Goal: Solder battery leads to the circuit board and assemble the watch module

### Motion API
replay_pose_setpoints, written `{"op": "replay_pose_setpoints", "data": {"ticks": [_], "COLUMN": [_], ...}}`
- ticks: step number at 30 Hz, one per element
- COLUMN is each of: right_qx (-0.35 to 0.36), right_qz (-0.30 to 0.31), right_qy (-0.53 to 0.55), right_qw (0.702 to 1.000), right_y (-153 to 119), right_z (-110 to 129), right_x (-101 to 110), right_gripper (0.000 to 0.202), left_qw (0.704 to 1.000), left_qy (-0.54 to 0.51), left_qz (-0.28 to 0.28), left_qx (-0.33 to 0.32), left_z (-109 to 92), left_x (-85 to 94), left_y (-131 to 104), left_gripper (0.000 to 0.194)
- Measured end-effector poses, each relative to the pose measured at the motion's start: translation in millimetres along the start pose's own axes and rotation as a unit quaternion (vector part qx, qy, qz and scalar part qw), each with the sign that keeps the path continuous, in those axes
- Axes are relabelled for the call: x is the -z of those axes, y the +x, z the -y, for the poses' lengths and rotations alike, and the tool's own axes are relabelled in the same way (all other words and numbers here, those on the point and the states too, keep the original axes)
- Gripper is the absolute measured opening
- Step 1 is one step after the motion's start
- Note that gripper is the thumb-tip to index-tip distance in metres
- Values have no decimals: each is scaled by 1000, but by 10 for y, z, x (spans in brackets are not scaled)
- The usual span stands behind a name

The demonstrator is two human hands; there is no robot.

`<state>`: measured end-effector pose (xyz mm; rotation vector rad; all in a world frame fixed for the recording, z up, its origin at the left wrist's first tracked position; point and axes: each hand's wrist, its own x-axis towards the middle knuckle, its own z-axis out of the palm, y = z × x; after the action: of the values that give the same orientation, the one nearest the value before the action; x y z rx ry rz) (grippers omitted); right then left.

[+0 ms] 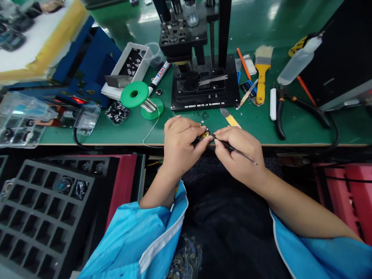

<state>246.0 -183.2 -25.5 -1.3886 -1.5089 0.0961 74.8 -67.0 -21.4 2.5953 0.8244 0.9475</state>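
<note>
Near the front edge of the green bench, my left hand (181,143) is closed around a small dark part with yellow and gold bits (205,135). Most of that part is covered by my fingers, so its kind is unclear. My right hand (241,151) pinches a thin dark pointed tool, perhaps tweezers (236,151), whose tip meets the small part. The tool's other end sticks out to the lower right, under my palm. Just beyond my fingers lie a yellow-handled blade (230,118) and a small black ring (205,115).
A black press (205,87) stands behind my hands. Left are a green solder spool (135,94), a paint marker (159,78) and a white box (130,66). Right are a brush (263,75), pliers (280,116) and a bottle (300,60). A compartment tray (43,209) sits lower left.
</note>
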Motion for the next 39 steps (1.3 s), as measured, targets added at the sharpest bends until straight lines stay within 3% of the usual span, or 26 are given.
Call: {"op": "replay_pose_setpoints", "data": {"ticks": [9, 19, 24, 29, 39], "right_qx": [60, 90, 53, -8, -13], "right_qz": [-10, -49, -54, 1, -10], "right_qy": [-54, -104, -15, 4, 13], "right_qw": [997, 989, 997, 1000, 1000], "right_y": [-71, -84, 3, 98, 86], "right_z": [-39, -91, -69, -43, -48], "right_x": [-57, -124, -54, 64, 71], "right_gripper": [18, 16, 18, 13, 14], "left_qw": [1000, 1000, 1000, 1000, 1000], "left_qy": [9, 14, 15, 5, 11], "left_qz": [-13, 7, -19, -22, -7], "left_qx": [-18, 11, -19, -22, -5], "left_z": [-17, -9, 6, 22, 21], "left_x": [-9, -21, -37, -51, -53], "left_y": [1, -4, -9, -17, -14], "left_gripper": [16, 21, 21, 23, 27]}}
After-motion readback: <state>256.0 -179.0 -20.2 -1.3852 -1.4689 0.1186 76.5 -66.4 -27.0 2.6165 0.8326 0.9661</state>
